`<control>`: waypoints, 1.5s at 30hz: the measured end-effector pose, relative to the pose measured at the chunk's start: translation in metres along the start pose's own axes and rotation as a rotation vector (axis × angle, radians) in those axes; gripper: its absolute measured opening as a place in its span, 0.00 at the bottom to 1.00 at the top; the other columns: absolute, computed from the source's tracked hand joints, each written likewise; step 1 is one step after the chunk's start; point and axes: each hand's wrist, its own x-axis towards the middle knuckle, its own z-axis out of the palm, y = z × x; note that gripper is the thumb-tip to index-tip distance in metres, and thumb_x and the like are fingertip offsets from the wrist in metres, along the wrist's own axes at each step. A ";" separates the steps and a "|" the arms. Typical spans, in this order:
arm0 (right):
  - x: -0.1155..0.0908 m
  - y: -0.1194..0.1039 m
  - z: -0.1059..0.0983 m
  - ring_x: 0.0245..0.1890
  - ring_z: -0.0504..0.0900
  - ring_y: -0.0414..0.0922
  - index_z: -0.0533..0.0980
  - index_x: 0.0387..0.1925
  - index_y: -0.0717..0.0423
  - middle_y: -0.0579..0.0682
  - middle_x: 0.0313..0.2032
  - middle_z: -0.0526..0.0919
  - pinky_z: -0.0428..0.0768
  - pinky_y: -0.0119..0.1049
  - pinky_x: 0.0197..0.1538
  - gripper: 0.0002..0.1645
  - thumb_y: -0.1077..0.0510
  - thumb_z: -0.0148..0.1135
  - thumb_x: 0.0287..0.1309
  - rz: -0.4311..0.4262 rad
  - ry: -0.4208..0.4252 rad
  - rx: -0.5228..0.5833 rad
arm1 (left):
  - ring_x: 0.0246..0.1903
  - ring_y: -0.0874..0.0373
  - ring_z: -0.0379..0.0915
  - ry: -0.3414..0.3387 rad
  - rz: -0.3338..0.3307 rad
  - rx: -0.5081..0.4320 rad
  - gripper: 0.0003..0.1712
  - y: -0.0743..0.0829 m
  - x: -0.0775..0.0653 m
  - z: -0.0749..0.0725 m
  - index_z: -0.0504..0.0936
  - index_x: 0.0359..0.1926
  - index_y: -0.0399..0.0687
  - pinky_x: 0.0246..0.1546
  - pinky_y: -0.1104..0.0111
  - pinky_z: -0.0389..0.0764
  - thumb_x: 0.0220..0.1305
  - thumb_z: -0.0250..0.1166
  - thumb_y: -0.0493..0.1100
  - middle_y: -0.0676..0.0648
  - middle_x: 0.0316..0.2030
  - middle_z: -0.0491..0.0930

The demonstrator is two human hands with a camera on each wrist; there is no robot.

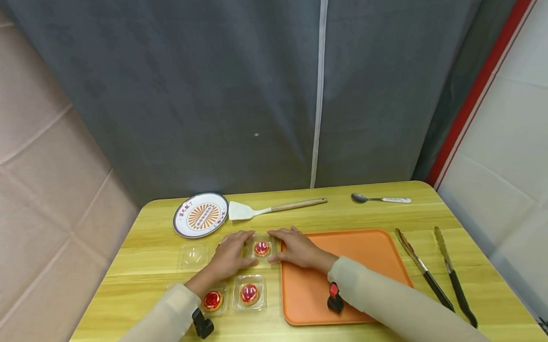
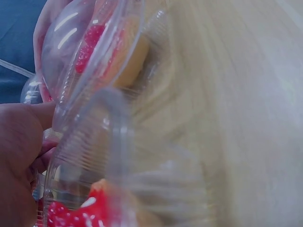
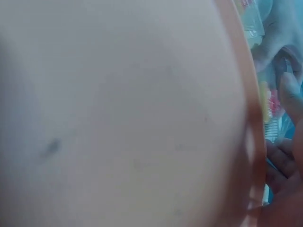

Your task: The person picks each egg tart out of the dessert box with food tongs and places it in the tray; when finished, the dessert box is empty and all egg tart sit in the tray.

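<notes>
A clear plastic box point(image 1: 261, 237) with a small red-topped tart point(image 1: 261, 249) in it sits between the two hands, left of the tray. My left hand point(image 1: 227, 254) holds its left side, thumb nearer me and fingers at the far corner. Opposite it, my right hand point(image 1: 300, 249) holds the right side in the same way, its wrist over the orange tray point(image 1: 347, 280). The right wrist view shows the right thumb point(image 3: 289, 92) close to the box. Under and beside the left forearm stand more boxed tarts, including a tart point(image 1: 249, 293) and another tart point(image 1: 212, 300).
A clear plastic lid point(image 1: 193, 255) lies left of the left hand. Behind are a patterned plate point(image 1: 201, 215), a white spatula point(image 1: 243, 211) with a wooden handle and a spoon point(image 1: 381, 199). Black-handled tongs point(image 1: 427, 276) lie spread right of the tray.
</notes>
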 end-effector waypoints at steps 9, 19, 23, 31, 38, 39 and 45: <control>0.002 0.000 -0.004 0.74 0.67 0.54 0.65 0.76 0.58 0.57 0.72 0.71 0.45 0.62 0.80 0.50 0.37 0.70 0.61 0.002 -0.031 0.028 | 0.68 0.38 0.67 -0.021 0.037 0.008 0.53 -0.002 0.000 -0.001 0.68 0.73 0.39 0.71 0.41 0.64 0.51 0.82 0.51 0.43 0.64 0.77; 0.002 -0.006 -0.018 0.71 0.71 0.52 0.61 0.79 0.43 0.51 0.69 0.75 0.53 0.64 0.78 0.46 0.39 0.68 0.65 -0.057 -0.033 0.025 | 0.74 0.37 0.58 -0.160 0.075 0.073 0.53 0.004 0.004 -0.027 0.62 0.78 0.40 0.74 0.43 0.61 0.66 0.63 0.70 0.36 0.75 0.64; 0.001 -0.015 -0.032 0.69 0.73 0.54 0.62 0.78 0.43 0.54 0.69 0.75 0.71 0.60 0.71 0.40 0.42 0.64 0.70 -0.069 -0.053 0.156 | 0.74 0.38 0.59 -0.142 0.083 0.041 0.51 0.013 0.006 -0.040 0.60 0.79 0.42 0.74 0.42 0.61 0.70 0.57 0.71 0.38 0.74 0.67; -0.001 -0.016 -0.056 0.67 0.74 0.62 0.57 0.79 0.55 0.68 0.66 0.74 0.71 0.60 0.71 0.37 0.41 0.46 0.80 0.126 -0.241 0.784 | 0.71 0.42 0.65 0.123 0.317 0.196 0.58 0.029 0.005 -0.050 0.55 0.81 0.47 0.71 0.46 0.69 0.59 0.77 0.56 0.42 0.75 0.65; -0.004 -0.006 -0.067 0.57 0.83 0.57 0.57 0.77 0.58 0.64 0.56 0.81 0.74 0.56 0.70 0.41 0.34 0.35 0.80 0.264 -0.503 1.195 | 0.68 0.45 0.69 0.277 0.580 0.426 0.58 0.034 0.010 -0.048 0.59 0.80 0.45 0.67 0.51 0.75 0.53 0.82 0.46 0.43 0.75 0.65; -0.005 -0.005 -0.068 0.55 0.84 0.54 0.57 0.77 0.58 0.62 0.55 0.82 0.75 0.55 0.69 0.41 0.33 0.34 0.80 0.265 -0.525 1.206 | 0.68 0.45 0.70 0.283 0.584 0.422 0.57 0.035 0.011 -0.047 0.60 0.79 0.45 0.67 0.52 0.75 0.54 0.82 0.46 0.43 0.74 0.66; -0.007 0.001 -0.070 0.51 0.86 0.53 0.59 0.77 0.54 0.64 0.55 0.81 0.78 0.55 0.66 0.42 0.30 0.33 0.78 0.303 -0.495 1.160 | 0.67 0.45 0.71 0.215 0.482 0.235 0.51 0.044 0.017 -0.044 0.65 0.77 0.46 0.66 0.51 0.76 0.57 0.79 0.48 0.43 0.71 0.70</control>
